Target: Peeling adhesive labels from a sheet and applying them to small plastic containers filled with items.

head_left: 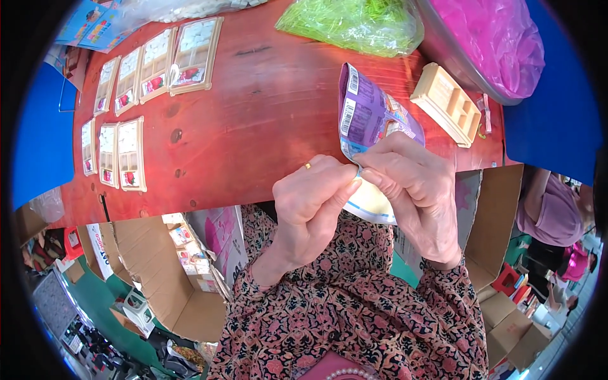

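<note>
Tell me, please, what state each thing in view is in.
Left hand: closed, thumb and fingers pinching the purple wrapper.
Right hand: closed, pinching the same wrapper.
Purple wrapper: held up, curled.
Seven trays: lying in two rows, loaded with white pieces.
Cream tray: compartments facing up.
Green shreds: inside clear plastic.
Pink plastic: crumpled.
Cardboard box: open, small packages inside.

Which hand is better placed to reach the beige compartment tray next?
Right, most likely: the right hand is nearer the beige tray. The left hand sits farther off. Both pinch the purple packet, so either would need to let go.
</note>
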Available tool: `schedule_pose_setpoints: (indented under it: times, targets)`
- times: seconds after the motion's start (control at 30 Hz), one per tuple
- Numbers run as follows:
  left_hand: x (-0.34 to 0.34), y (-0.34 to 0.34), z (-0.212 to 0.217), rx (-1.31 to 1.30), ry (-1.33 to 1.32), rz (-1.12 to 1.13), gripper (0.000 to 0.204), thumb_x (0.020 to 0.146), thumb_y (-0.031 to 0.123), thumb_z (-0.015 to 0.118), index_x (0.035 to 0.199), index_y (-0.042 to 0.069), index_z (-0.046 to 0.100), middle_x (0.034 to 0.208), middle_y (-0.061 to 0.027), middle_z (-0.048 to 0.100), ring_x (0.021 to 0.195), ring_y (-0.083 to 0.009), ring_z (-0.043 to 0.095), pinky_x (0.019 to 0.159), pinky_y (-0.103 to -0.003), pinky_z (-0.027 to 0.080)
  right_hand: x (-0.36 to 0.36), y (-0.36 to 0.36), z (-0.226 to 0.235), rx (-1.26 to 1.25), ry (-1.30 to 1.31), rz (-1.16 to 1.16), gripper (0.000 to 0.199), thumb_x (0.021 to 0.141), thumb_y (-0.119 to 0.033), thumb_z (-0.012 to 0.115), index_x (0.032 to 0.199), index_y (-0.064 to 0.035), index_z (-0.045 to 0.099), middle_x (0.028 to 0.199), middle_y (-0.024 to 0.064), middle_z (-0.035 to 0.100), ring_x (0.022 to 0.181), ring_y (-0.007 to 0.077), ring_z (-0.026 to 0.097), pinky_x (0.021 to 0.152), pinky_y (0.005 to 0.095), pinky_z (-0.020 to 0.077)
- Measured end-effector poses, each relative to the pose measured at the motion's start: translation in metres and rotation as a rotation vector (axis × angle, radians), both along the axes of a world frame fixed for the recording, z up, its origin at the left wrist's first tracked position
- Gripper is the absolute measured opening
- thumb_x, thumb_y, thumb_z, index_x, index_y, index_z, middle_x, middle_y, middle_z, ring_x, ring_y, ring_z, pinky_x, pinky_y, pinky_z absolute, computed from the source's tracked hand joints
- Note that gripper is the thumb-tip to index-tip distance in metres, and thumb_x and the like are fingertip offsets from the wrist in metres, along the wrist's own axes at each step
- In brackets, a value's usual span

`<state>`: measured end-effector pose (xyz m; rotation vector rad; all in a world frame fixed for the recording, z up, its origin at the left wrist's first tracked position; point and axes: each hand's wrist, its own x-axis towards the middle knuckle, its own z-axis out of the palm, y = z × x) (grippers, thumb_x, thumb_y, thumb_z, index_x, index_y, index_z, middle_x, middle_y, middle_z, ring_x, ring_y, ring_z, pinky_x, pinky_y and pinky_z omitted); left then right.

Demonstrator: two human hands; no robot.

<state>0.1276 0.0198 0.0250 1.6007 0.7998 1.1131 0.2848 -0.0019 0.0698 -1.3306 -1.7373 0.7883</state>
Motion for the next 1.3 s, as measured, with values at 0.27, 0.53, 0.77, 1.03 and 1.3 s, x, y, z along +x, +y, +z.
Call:
schedule_pose_setpoints:
  times: [0.27, 0.53, 0.77, 1.03, 1.3]
  targets:
    - [0.002, 0.002, -0.001, 0.034, -0.025, 0.028, 0.007, 0.078, -0.003, 0.063, 0.085, -0.005, 0.061, 0.067, -0.0112, 0.056, 0.059, -0.0239, 0.055, 0.058, -0.032, 0.043, -0.001, 0.0, -0.003, 0.059, -0.08, 0.012, 0.029, 0.072, 0.01, 0.061, 0.1, 0.0035, 0.058, 0.08, 0.0159, 0.057, 0.069, 0.0307, 0.056, 0.057, 0.035, 0.0438]
    - [0.0, 0.001, -0.002, 0.013, -0.001, 0.037, 0.008, 0.078, -0.004, 0.064, 0.085, -0.004, 0.062, 0.066, -0.0109, 0.056, 0.059, -0.0232, 0.055, 0.057, -0.031, 0.043, 0.001, 0.004, -0.007, 0.027, -0.004, 0.048, 0.027, 0.074, 0.009, 0.061, 0.1, 0.0013, 0.057, 0.077, 0.0145, 0.057, 0.065, 0.0291, 0.055, 0.054, 0.0347, 0.0414]
    - [-0.001, 0.003, -0.002, -0.006, 0.041, 0.023, 0.009, 0.078, -0.004, 0.064, 0.086, -0.004, 0.062, 0.067, -0.0109, 0.056, 0.059, -0.0231, 0.055, 0.058, -0.031, 0.043, -0.003, 0.005, -0.001, -0.106, -0.072, -0.021, 0.016, 0.083, -0.008, 0.062, 0.093, 0.0045, 0.065, 0.078, 0.0107, 0.061, 0.07, 0.0206, 0.057, 0.061, 0.0288, 0.0436]
    - [-0.003, 0.004, -0.004, -0.035, 0.049, 0.04, 0.008, 0.078, -0.004, 0.063, 0.086, -0.004, 0.062, 0.067, -0.0107, 0.056, 0.059, -0.0227, 0.055, 0.058, -0.031, 0.043, -0.009, 0.008, -0.006, -0.049, -0.114, -0.051, 0.014, 0.084, -0.007, 0.061, 0.091, 0.0043, 0.064, 0.076, 0.0112, 0.059, 0.067, 0.0223, 0.057, 0.059, 0.0303, 0.0431]
    - [-0.003, 0.004, -0.007, -0.084, 0.034, 0.061, 0.008, 0.079, -0.003, 0.063, 0.087, -0.004, 0.062, 0.067, -0.01, 0.056, 0.059, -0.0221, 0.054, 0.059, -0.031, 0.043, -0.007, 0.011, -0.011, -0.069, -0.001, -0.02, 0.021, 0.074, 0.007, 0.059, 0.094, 0.0024, 0.058, 0.079, 0.0137, 0.055, 0.069, 0.0296, 0.054, 0.058, 0.0353, 0.0421]
